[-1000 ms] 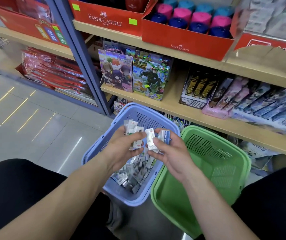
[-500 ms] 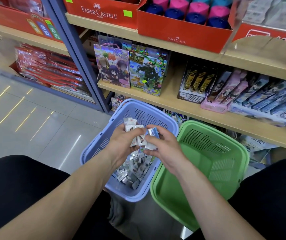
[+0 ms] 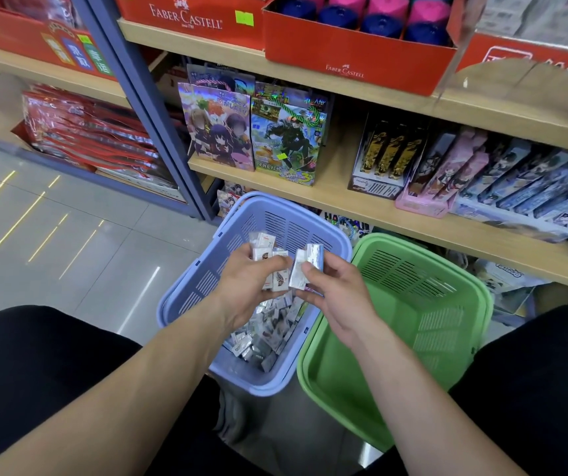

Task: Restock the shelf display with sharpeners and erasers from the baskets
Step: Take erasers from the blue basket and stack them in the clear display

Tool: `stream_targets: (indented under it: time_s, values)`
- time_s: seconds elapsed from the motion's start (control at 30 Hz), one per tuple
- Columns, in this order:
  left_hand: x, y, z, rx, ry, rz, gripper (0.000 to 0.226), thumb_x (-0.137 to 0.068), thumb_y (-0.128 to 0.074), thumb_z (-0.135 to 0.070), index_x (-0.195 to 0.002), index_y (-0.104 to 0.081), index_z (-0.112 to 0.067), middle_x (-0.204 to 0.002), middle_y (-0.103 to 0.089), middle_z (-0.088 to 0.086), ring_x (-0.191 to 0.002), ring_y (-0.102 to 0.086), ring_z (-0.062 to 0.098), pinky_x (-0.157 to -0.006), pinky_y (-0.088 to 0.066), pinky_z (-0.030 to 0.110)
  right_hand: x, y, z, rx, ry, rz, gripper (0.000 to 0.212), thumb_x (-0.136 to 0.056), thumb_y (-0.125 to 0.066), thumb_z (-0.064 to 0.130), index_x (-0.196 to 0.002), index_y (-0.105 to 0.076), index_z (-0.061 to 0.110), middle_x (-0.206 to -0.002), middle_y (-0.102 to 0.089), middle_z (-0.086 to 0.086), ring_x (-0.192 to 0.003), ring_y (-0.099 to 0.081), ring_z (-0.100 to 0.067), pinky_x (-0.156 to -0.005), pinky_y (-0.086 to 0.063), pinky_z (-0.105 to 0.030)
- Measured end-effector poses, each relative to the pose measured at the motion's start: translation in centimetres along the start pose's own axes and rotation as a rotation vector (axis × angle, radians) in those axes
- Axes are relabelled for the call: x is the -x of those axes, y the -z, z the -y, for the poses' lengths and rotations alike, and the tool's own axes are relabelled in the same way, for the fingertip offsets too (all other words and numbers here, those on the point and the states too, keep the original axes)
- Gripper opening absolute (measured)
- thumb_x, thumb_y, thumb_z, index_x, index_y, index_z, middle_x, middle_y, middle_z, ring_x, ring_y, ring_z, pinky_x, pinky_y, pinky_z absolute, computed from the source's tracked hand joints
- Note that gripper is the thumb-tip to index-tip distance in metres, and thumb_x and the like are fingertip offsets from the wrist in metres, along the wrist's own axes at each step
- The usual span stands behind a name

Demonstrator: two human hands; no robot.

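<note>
A blue basket [image 3: 186, 304] stands on the floor below me, with several small wrapped erasers [image 3: 265, 333] piled in its bottom. Over it, my left hand [image 3: 251, 286] is closed around a bundle of white wrapped erasers [image 3: 268, 255]. Just to its right, my right hand [image 3: 337, 290] pinches two shiny wrapped erasers [image 3: 306, 266] between thumb and fingers. Beside the blue basket stands a green basket [image 3: 447, 338] that looks empty. The wooden shelf [image 3: 351, 204] runs right behind both baskets.
The shelf holds illustrated boxes [image 3: 251, 132] and rows of pencil cases [image 3: 502, 176]. Red Faber-Castell display boxes [image 3: 354, 53] sit on the shelf above. A blue-grey upright post [image 3: 145, 108] divides the shelving. Grey tiled floor [image 3: 52, 252] lies to the left. My dark-clad knees frame the baskets.
My hands came together over the blue basket, then drew slightly apart again. The right hand now holds its erasers a little higher and to the right.
</note>
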State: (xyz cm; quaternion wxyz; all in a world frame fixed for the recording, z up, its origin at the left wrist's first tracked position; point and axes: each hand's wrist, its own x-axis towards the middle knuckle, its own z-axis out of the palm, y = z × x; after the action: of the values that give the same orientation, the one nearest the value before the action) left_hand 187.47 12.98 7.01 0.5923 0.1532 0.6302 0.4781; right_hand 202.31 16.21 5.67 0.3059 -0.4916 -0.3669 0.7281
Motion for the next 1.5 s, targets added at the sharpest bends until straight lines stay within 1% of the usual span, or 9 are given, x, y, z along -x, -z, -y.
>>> stream_targets:
  time_s: [0.07,0.17,0.4,0.6,0.77,1.0,1.17,1.3,1.5]
  values:
    - [0.0,-0.2,0.3,-0.044,-0.007,0.002,0.073,-0.074,-0.087,-0.017,-0.136,-0.050,-0.005,-0.122,-0.070,0.014,-0.103,-0.072,0.030,-0.072,-0.062,0.039,0.1,0.0,0.1,0.009,0.030,-0.030,0.017,-0.095,-0.068,0.007,-0.104,-0.073,0.019,-0.097,-0.077,0.005,-0.088,-0.075,-0.017,-0.085,-0.061,-0.040]
    - [0.0,-0.4,0.6,-0.142,-0.039,0.004,0.044,-0.083,-0.080,-0.009,-0.121,-0.057,-0.009,-0.106,-0.076,0.010,-0.098,-0.074,0.030,-0.078,-0.062,0.043,0.3,0.1,0.4,0.051,0.078,-0.058,0.027,-0.093,-0.069,0.002,-0.094,-0.069,0.029,-0.081,-0.074,0.016,-0.083,-0.074,-0.012,-0.081,-0.062,-0.035]
    - [0.6,-0.8,-0.2,-0.091,-0.022,0.116,0.040,-0.088,-0.072,-0.001,-0.126,-0.056,-0.002,-0.093,-0.077,0.005,-0.085,-0.075,0.018,-0.070,-0.060,0.036,0.6,1.1,0.9,0.101,0.006,-0.058,0.027,-0.089,-0.076,0.013,-0.114,-0.066,0.014,-0.106,-0.076,-0.002,-0.093,-0.075,-0.016,-0.085,-0.062,-0.041]
    - [1.1,-1.8,-1.6,-0.074,-0.037,0.220,0.037,-0.092,-0.066,0.000,-0.126,-0.055,-0.011,-0.089,-0.078,0.002,-0.078,-0.074,0.014,-0.071,-0.060,0.033,1.2,2.3,2.5,-0.094,0.001,-0.003,0.012,-0.096,-0.065,0.014,-0.108,-0.062,0.013,-0.084,-0.076,-0.003,-0.070,-0.070,-0.018,-0.068,-0.057,-0.033]
    - [1.3,-2.7,-3.0,-0.104,-0.085,0.206,0.039,-0.091,-0.069,-0.002,-0.127,-0.058,-0.012,-0.100,-0.074,0.005,-0.091,-0.073,0.021,-0.076,-0.061,0.035,1.9,3.2,4.5,-0.131,0.022,0.016,0.021,-0.103,-0.050,0.006,-0.105,-0.068,0.016,-0.095,-0.075,-0.013,-0.075,-0.066,-0.023,-0.070,-0.056,-0.037]
    - [2.2,-5.6,-5.0,-0.146,-0.180,0.213,0.033,-0.090,-0.069,0.000,-0.117,-0.061,-0.017,-0.094,-0.070,0.000,-0.077,-0.070,0.011,-0.062,-0.056,0.025,3.4,5.3,7.9,0.064,0.152,-0.005,0.020,-0.099,-0.058,0.003,-0.118,-0.062,0.009,-0.099,-0.078,-0.008,-0.081,-0.073,-0.022,-0.069,-0.060,-0.034]
    - [3.4,-9.8,-9.0,-0.204,-0.315,0.277,0.033,-0.088,-0.071,0.003,-0.112,-0.062,-0.018,-0.079,-0.071,-0.008,-0.078,-0.067,0.016,-0.073,-0.058,0.039,4.9,8.1,13.1,0.100,0.277,-0.081,0.044,-0.091,-0.066,-0.005,-0.125,-0.055,0.021,-0.113,-0.068,-0.014,-0.079,-0.075,-0.035,-0.068,-0.061,-0.036]
    - [5.1,-13.3,-13.6,-0.278,-0.438,0.314,0.045,-0.069,-0.080,-0.014,-0.112,-0.065,-0.020,-0.086,-0.070,0.001,-0.084,-0.066,0.024,-0.074,-0.058,0.044,6.9,9.9,18.9,0.213,0.442,-0.082,0.042,-0.091,-0.065,-0.007,-0.111,-0.069,0.030,-0.110,-0.065,-0.016,-0.090,-0.072,-0.040,-0.069,-0.063,-0.036]
    - [6.7,-17.4,-19.9,-0.372,-0.646,0.307,0.043,-0.068,-0.081,-0.018,-0.108,-0.067,-0.020,-0.095,-0.076,0.006,-0.087,-0.071,0.026,-0.084,-0.057,0.047,8.1,12.1,26.9,0.354,0.670,-0.211,0.019,-0.086,-0.076,0.005,-0.095,-0.067,0.018,-0.079,-0.074,-0.004,-0.061,-0.059,-0.008,-0.060,-0.047,-0.024]
